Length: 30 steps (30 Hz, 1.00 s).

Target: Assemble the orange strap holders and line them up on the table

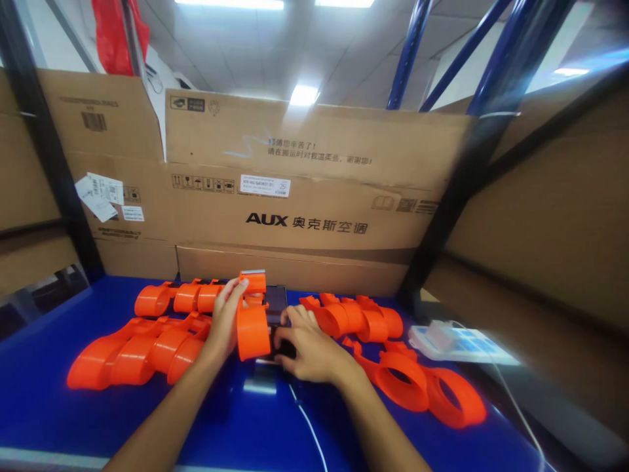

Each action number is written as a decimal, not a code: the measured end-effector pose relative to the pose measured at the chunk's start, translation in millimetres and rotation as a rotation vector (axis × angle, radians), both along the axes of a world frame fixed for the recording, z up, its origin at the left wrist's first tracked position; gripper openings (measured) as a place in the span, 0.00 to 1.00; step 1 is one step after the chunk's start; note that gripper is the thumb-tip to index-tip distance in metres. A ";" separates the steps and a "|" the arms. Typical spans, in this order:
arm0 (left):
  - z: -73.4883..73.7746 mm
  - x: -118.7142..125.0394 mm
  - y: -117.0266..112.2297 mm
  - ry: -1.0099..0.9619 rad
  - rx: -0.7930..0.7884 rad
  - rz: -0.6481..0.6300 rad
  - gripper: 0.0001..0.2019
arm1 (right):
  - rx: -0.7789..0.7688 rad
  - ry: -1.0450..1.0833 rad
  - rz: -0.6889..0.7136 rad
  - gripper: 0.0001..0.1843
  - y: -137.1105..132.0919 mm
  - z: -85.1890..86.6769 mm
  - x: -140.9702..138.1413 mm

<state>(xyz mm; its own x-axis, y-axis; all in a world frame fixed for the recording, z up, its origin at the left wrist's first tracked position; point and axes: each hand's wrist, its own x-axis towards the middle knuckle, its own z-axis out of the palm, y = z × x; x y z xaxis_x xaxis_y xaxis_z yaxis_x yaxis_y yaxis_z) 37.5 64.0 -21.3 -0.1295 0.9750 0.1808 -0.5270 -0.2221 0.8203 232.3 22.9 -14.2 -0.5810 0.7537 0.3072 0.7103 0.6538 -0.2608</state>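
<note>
Big cardboard boxes [314, 196] wall off the back and both sides, AUX print on the middle one. In front of you: blue table [59, 406].

Orange plastic parts in two lots: left lot [142, 347] nested in rows, right lot [393, 354] looser, rings lying flat near the edge. White power strip [457, 342] is far right, just beyond the right lot. White cable [307, 419] runs across the table under your right forearm.

Centre, between the two lots: orange dispenser [253, 331], standing upright against a dark block [276, 301].

Your left hand [223, 324] is clamped on the orange dispenser, fingertips up at its top edge. Your right hand [309, 354] sits on the low end of the dark block with fingers curled; can't tell whether it's gripping or just resting.
</note>
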 end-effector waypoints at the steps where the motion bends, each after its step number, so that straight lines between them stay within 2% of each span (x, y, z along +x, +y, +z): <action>1: 0.8 0.3 -1.0 -0.023 -0.005 0.001 0.21 | -0.028 -0.049 0.025 0.10 -2.4 -0.2 -0.8; 5: 2.3 3.1 -4.6 -0.024 -0.014 -0.023 0.21 | -0.076 -0.149 0.055 0.13 -7.2 -3.1 -8.5; 12: -1.1 5.2 -2.5 -0.007 -0.019 -0.031 0.23 | -0.053 -0.203 0.067 0.11 -9.8 -9.4 -19.2; 17: -3.0 4.1 -2.6 0.023 -0.025 -0.052 0.22 | -0.084 -0.050 0.049 0.08 -3.1 -3.5 -4.5; 21: -4.9 4.4 -2.1 0.104 0.012 -0.031 0.23 | -0.139 0.188 -0.054 0.03 7.0 3.4 14.0; 26: -5.1 9.5 -4.0 0.219 0.054 -0.065 0.23 | 0.131 0.504 -0.215 0.07 15.8 10.5 26.5; 30: -3.9 14.0 -8.5 0.268 0.085 -0.119 0.22 | 0.272 0.572 -0.254 0.13 15.9 12.2 23.7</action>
